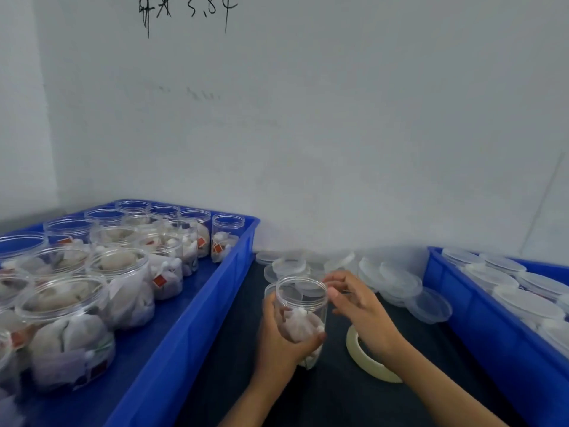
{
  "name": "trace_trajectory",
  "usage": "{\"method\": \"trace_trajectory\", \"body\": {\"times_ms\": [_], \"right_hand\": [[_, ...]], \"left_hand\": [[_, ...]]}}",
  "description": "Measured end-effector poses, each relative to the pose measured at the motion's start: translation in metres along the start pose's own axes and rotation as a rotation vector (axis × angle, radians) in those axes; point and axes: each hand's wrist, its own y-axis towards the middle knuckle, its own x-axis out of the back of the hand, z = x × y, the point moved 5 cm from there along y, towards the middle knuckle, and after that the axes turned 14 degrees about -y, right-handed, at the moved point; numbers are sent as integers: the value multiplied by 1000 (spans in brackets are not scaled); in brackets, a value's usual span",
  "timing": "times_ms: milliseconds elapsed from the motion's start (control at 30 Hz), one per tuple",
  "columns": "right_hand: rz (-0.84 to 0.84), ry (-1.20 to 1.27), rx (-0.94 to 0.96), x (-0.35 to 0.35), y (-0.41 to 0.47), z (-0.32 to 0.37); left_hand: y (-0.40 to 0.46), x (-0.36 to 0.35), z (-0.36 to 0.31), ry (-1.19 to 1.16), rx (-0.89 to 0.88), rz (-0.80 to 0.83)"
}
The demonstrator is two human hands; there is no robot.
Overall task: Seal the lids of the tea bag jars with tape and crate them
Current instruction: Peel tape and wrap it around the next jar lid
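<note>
Left hand (278,340) has a full grip round the lower body of an open jar (301,318), fingers wrapped, holding it upright over the dark bench (323,396), between the two blue crates. Tea bags sit in its lower half; no lid on. Right hand (357,303) hovers just right of the rim, fingers loosely extended, apparently holding nothing.

Step in hand, judged: capping. Loose lids (397,280) lie piled far right of the jar. Suggest keeping the jar vertical and steady, seating the lid square and fully home before reaching for the tape roll (366,362), near right under the wrist.
</note>
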Motion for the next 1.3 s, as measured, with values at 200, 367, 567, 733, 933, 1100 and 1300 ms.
{"method": "trace_trajectory", "body": {"times_ms": [200,367,567,733,933,1100,1300], "right_hand": [[-7,-37,-353,-36,47,-58],[34,-508,-460,-86,76,-73],[-27,-753,-489,-117,89,-72],[-92,-923,-391,-123,84,-71],[34,-424,-315,-82,68,-55],[15,-419,-158,-23,14,-44],[-6,-434,-40,4,-53,-50]], "left_hand": [[9,13,-2,42,-25,-114],[11,29,1,126,-89,-238],[15,46,9,160,-130,-352],[19,49,16,176,-129,-376],[13,39,5,209,-140,-321],[0,17,-18,320,-238,-140],[-17,-2,-29,444,-266,57]]}}
